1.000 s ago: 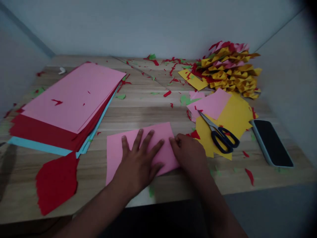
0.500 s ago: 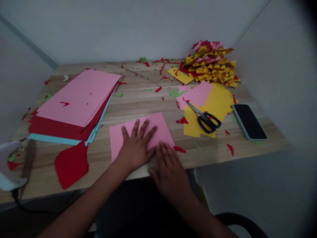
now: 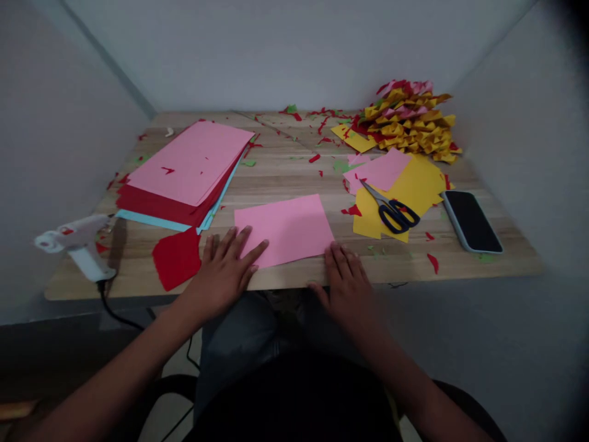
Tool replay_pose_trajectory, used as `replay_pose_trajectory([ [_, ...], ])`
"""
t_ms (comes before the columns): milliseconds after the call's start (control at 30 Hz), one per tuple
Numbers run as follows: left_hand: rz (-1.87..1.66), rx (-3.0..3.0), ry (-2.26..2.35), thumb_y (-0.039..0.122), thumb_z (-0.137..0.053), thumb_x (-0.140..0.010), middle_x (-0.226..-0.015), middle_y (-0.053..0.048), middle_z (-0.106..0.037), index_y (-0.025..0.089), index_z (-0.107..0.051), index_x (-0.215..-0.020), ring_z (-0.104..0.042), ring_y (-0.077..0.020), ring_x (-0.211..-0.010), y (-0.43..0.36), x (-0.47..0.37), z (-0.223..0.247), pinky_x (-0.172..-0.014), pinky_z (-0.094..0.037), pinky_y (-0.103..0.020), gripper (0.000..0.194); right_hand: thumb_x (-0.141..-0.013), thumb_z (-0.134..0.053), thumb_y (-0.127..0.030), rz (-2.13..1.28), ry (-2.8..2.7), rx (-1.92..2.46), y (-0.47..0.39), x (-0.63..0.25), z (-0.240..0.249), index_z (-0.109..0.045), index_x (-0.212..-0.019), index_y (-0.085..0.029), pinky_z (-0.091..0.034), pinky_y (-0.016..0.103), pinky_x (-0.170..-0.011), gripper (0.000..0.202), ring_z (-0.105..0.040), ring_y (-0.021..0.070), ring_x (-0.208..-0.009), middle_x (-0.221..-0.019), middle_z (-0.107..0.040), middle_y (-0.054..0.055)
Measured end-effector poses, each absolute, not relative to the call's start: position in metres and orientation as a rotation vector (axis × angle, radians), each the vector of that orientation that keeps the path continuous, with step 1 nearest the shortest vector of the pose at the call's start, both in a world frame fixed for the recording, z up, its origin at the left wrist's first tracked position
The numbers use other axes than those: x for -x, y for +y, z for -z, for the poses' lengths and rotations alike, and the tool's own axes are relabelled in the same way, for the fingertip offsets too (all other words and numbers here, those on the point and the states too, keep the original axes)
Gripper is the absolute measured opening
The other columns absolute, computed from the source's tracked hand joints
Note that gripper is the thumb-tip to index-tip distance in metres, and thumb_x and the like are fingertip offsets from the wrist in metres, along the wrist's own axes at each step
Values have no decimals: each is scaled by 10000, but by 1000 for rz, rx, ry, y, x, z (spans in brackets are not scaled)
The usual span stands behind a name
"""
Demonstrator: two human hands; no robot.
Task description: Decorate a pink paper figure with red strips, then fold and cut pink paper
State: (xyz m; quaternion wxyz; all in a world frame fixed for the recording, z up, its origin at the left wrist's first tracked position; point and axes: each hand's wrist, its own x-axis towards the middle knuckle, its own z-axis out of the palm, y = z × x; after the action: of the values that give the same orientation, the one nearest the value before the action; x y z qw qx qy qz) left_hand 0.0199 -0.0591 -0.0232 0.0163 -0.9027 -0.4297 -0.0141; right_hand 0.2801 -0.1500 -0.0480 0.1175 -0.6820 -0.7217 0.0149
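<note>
A pink sheet of paper (image 3: 288, 230) lies flat near the front edge of the wooden table. My left hand (image 3: 225, 267) rests at its near left corner, fingers spread, some of them on the paper. At the near right corner my right hand (image 3: 345, 276) touches the paper with its fingertips, the fingers stretched out and the thumb apart. Just left of my left hand lies a red piece of paper (image 3: 177, 258) with a ragged edge. Neither hand grips anything.
Stacked pink sheets (image 3: 193, 162) lie over red and blue ones at the left. A glue gun (image 3: 80, 245) stands at the left front. Scissors (image 3: 391, 209) lie on yellow paper (image 3: 418, 181), beside a phone (image 3: 473, 221). Folded paper pieces (image 3: 409, 123) are heaped at the back right among scraps.
My left hand has slid from the middle of the pink sheet to its near left corner. My right hand is now farther from it, at the right corner. The camera view has shifted.
</note>
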Motion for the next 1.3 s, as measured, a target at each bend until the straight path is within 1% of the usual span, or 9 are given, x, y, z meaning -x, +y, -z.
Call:
replay_pose_trajectory([
  [67, 89, 2786, -1274, 220, -422, -1015, -1679, -100, -247, 278, -405, -1557, -198, -361, -1551, -80, -32, 21, -1225, -157, -640, 545, -974, -550, -444, -24, -2121, 2017, -147, -276, 43, -483, -1457, 37, -314, 556, -1191, 685, -439, 417, -1417, -1529, -469, 284],
  [267, 23, 2920, -1275, 434, -462, -1000, -1622, -131, -372, 86, -377, -1552, -304, -309, -1521, -119, -81, 39, -1243, -237, -524, 658, -969, -493, -269, -44, -2312, 1806, -139, -247, 32, -494, -1451, 47, -315, 550, -1201, 577, -363, 412, -1477, -1570, -411, 280],
  [367, 54, 2920, -1269, 378, -490, -987, -1624, -120, -378, 89, -350, -1563, -269, -291, -1537, -119, -71, 46, -1261, -193, -498, 659, -969, -478, -270, -96, -2439, 1578, -142, -248, 47, -404, -1525, -8, -315, 495, -1221, 619, -333, 332, -1509, -1597, -405, 215],
  [567, 222, 2713, -1451, 265, -486, -995, -1603, -143, -414, 82, -397, -1528, -394, -293, -1470, -130, -17, 40, -1213, -279, -476, 571, -970, -559, -345, 64, -2313, 1782, -159, -289, 67, -328, -1547, 5, -331, 559, -1186, 714, -355, 398, -1481, -1594, -376, 275],
  [800, 530, 2628, -1361, 243, -590, -969, -986, -111, -719, 175, -684, -1245, -625, -271, -895, -125, -2, 43, -812, -468, -412, 300, -945, -621, -346, 73, -2438, 1463, -142, -255, 40, -488, -1456, -36, -373, 531, -1162, 612, -396, 388, -1441, -1544, -473, 235],
  [900, 863, 2711, -1372, 228, -621, -956, -839, -53, -687, 220, -746, -981, -610, -225, -818, -111, -2, 30, -771, -445, -373, 128, -967, -568, -197, 77, -2476, 1243, -127, -243, 34, -677, -1225, -148, -517, 443, -978, 284, -641, 298, -1137, -1256, -722, 140],
  [1033, 1881, 2430, -1638, 267, -723, -883, -853, -19, -680, 205, -684, -855, -637, -176, -840, -85, -12, -11, -780, -480, -308, 78, -998, -477, -120, 66, -2101, 1197, -103, -247, 6, -704, -1011, -186, -544, 310, -748, 237, -703, 195, -826, -893, -779, 68],
  [1167, 2445, 2107, -1597, 218, -760, -829, -796, 22, -670, 196, -662, -825, -632, -121, -761, -61, -33, -52, -721, -488, -232, 100, -948, -645, -338, -126, -1947, 1179, -85, -245, -29, -646, -1180, -177, -567, 310, -741, 282, -718, 200, -842, -1012, -767, 81],
  [1300, 2496, 2187, -1281, 125, -781, -803, -806, 23, -674, 204, -679, -816, -636, -110, -796, -45, -45, -79, -765, -499, -222, 130, -949, -639, -267, 50, -1921, 1172, -75, -240, -50, -606, -1251, -209, -566, 337, -819, 310, -715, 213, -923, -1027, -749, 82],
])
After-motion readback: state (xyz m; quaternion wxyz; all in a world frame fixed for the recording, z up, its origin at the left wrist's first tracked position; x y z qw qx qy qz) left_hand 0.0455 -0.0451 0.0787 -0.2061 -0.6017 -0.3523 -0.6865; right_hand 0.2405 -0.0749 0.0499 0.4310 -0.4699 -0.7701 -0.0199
